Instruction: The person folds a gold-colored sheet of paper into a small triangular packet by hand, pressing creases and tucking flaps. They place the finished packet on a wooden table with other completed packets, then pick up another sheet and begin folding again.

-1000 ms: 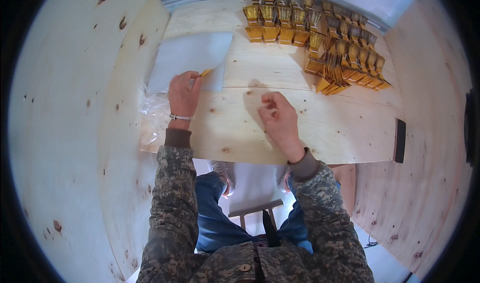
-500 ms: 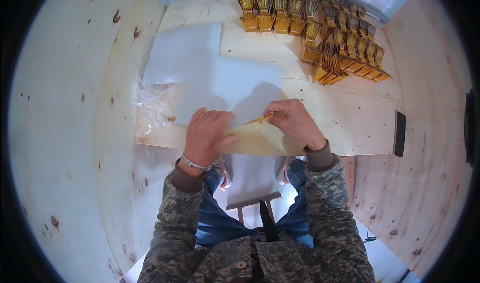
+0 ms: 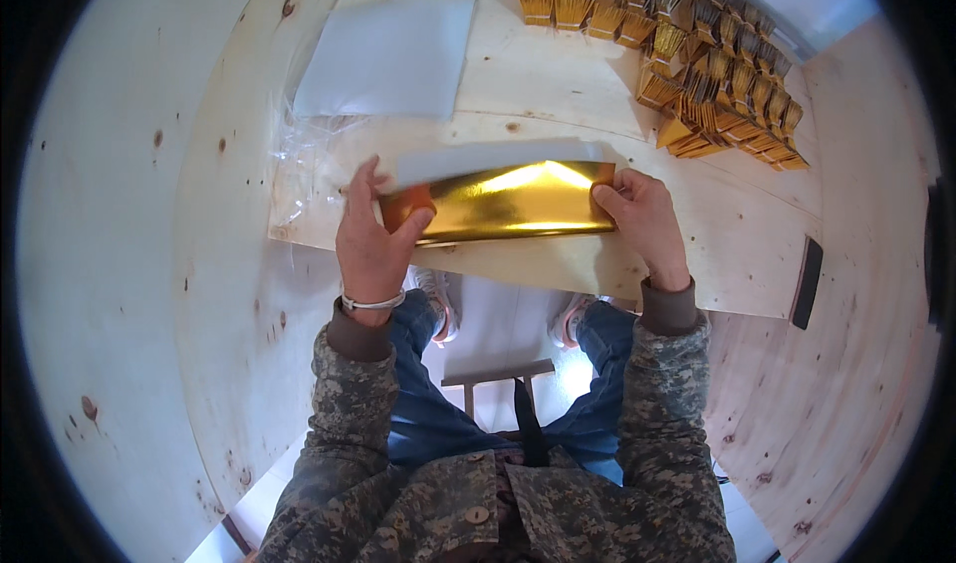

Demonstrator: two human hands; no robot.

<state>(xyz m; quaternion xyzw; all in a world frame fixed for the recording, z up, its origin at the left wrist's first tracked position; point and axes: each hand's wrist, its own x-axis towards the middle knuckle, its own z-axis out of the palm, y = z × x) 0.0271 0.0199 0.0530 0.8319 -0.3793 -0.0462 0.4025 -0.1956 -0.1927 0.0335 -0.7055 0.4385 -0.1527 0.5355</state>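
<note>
A sheet of shiny gold foil paper (image 3: 518, 200) stretches between my hands near the table's front edge, its gold face showing and folded over along its length. My right hand (image 3: 647, 215) pinches the right end, with the thumb on the gold face. At the left end, my left hand (image 3: 378, 234) has its thumb over the foil and its other fingers raised along the far side; the sheet's end lies between them. Part of a pale white sheet (image 3: 448, 160) shows just behind the foil.
White paper (image 3: 388, 60) lies at the table's back left, with clear plastic wrap (image 3: 309, 165) beside it. Rows of tied, fan-shaped golden paper bundles (image 3: 717, 65) stand at the back right. A black strip (image 3: 807, 282) sits at the table's right edge. Wooden panels rise on both sides.
The white sheet that lay before me has been lifted and turned, so its gold face now shows. My right hand has moved right with its end; my left has shifted slightly left.
</note>
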